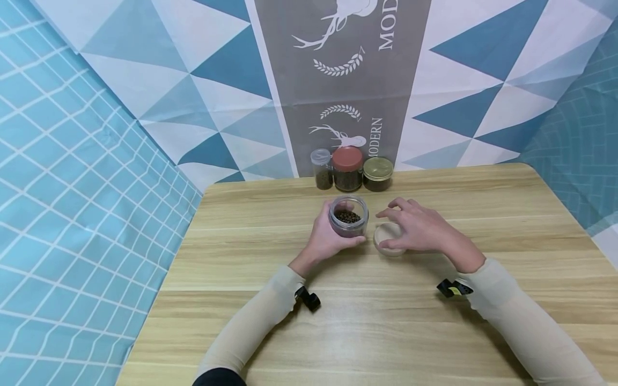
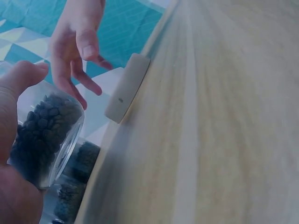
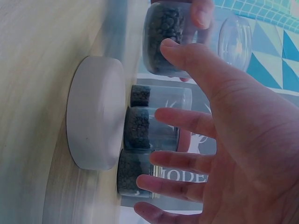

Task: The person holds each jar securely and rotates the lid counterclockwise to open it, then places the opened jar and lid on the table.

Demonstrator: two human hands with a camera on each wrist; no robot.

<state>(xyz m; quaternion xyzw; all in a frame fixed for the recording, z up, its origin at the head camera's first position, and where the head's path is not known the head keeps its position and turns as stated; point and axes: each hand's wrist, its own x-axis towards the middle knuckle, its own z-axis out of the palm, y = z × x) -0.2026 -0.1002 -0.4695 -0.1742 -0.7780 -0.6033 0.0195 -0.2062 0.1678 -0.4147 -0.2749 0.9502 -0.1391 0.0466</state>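
My left hand (image 1: 324, 235) grips an uncovered clear jar (image 1: 348, 231), holding it above the table with the mouth tilted up. Small dark grains or beans (image 1: 346, 216) partly fill it; their exact kind cannot be told. To the right, a round whitish lid (image 1: 386, 231) lies flat on the table, showing as a thick pale disc (image 3: 96, 114) in the right wrist view. Over this lid hovers my right hand (image 1: 421, 228), its fingers spread and slightly bent, with nothing held. A gap between that hand and the lid shows in the left wrist view.
Against the back wall stand three closed jars with dark contents: a slim one with a clear lid (image 1: 321, 156), one with a red lid (image 1: 347, 158), one with a greenish-gold lid (image 1: 378, 168). The wooden table (image 1: 362, 332) ends just behind them at a patterned cloth.
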